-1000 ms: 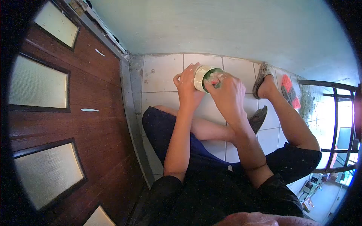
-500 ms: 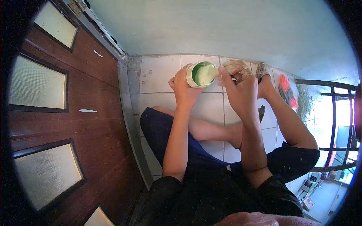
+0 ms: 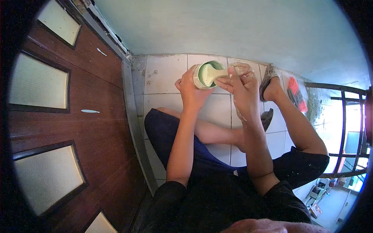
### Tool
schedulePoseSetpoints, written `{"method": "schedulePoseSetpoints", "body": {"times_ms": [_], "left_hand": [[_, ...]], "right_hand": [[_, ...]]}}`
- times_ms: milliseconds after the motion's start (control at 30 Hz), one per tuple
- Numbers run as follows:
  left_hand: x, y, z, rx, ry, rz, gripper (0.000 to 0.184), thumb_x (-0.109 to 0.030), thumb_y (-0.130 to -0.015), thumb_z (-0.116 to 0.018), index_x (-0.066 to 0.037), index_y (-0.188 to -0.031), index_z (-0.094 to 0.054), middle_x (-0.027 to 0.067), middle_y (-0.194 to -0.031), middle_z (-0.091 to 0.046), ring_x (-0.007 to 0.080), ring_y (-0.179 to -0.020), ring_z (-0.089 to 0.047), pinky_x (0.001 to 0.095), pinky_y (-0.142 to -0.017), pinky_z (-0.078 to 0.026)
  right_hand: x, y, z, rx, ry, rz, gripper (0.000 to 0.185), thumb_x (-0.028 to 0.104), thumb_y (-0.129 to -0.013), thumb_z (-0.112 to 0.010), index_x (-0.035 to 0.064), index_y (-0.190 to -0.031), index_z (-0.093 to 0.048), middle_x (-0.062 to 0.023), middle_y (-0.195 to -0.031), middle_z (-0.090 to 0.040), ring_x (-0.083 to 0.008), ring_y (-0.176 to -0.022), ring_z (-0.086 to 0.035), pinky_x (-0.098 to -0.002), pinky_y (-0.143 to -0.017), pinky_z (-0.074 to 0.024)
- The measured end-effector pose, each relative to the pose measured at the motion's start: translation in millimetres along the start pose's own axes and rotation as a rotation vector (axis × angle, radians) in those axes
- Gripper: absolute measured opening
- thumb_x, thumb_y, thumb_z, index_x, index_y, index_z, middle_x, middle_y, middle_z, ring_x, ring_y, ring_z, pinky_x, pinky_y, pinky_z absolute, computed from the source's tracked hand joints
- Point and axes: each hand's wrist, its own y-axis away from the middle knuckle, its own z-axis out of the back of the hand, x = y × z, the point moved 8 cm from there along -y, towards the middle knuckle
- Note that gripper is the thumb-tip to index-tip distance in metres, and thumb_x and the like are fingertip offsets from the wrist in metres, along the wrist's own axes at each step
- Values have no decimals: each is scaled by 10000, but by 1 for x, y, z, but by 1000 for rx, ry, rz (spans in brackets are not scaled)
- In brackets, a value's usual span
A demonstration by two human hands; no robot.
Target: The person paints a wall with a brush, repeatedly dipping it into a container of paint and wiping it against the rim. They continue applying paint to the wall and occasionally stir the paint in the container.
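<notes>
My left hand (image 3: 191, 88) is wrapped round a pale cup (image 3: 198, 80) with green paint inside, its mouth tilted toward me. The fingers of my right hand (image 3: 244, 82) pinch the handle of a brush (image 3: 217, 73). The brush is coated in pale green paint, and its head lies at the mouth of the cup. Paint smears mark the fingers and wrist of my right hand.
A pale green wall (image 3: 233, 31) rises beyond the white floor tiles (image 3: 165, 73). On the left is a brown door (image 3: 93, 136) with frosted panes. A red and grey cloth (image 3: 296, 93) lies near a black metal railing (image 3: 344, 132) on the right.
The brush has come up out of the cup, where my right hand reached one second ago. My right hand has moved right, and the cup is tilted more toward me, its inside showing.
</notes>
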Motion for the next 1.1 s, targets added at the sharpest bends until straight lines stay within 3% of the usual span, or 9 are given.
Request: {"method": "schedulePoseSetpoints", "body": {"times_ms": [267, 800, 867, 1000, 1067, 1100], "left_hand": [[-2, 0, 4, -2, -8, 16, 914, -199, -522, -957, -116, -1352, -582, 67, -1272, -660, 266, -1219, -579, 452, -1047, -296], [1, 2, -6, 69, -161, 11, 895, -235, -552, -950, -115, -1357, -577, 93, -1295, -653, 287, -1257, -556, 485, -1069, -291], [0, 3, -3, 11, -204, -24, 879, -235, -541, -950, -138, -1332, -579, 44, -1290, -641, 271, -1251, -551, 505, -1041, -312], [-4, 2, -1, 7, -236, -19, 871, -246, -549, -947, -137, -1331, -579, 56, -1279, -646, 275, -1241, -558, 501, -1034, -316], [-3, 1, 0, 2, -249, -2, 855, -248, -563, -943, -129, -1329, -581, 67, -1261, -655, 278, -1227, -567, 498, -1028, -317], [-1, 1, 0, 4, -248, -3, 855, -248, -563, -943, -129, -1329, -581, 67, -1261, -655, 278, -1227, -567, 498, -1028, -317]], "right_hand": [[-2, -4, 7, -25, -118, -11, 241, 141, -1069, -552, -96, -1111, -533, -210, -989, -679, -266, -870, -751, -364, -803, -666], [-17, -31, 51, -30, -253, -40, 260, 159, -1062, -555, -97, -1101, -538, -229, -976, -693, -282, -843, -757, -379, -756, -669], [-12, -32, 51, -24, -186, 13, 251, 140, -1043, -593, -103, -1090, -549, -213, -945, -694, -267, -849, -755, -374, -752, -670], [-1, -25, 32, 5, 96, 66, 197, 97, -1017, -632, -91, -1057, -589, -177, -927, -708, -219, -863, -749, -325, -744, -651], [6, -15, 19, 7, 279, 320, 123, 54, -993, -654, -60, -1036, -639, -152, -916, -728, -161, -866, -738, -288, -730, -619], [10, -10, 15, 4, 279, 320, 123, 54, -993, -654, -60, -1036, -639, -152, -916, -728, -161, -866, -738, -288, -730, -619]]}}
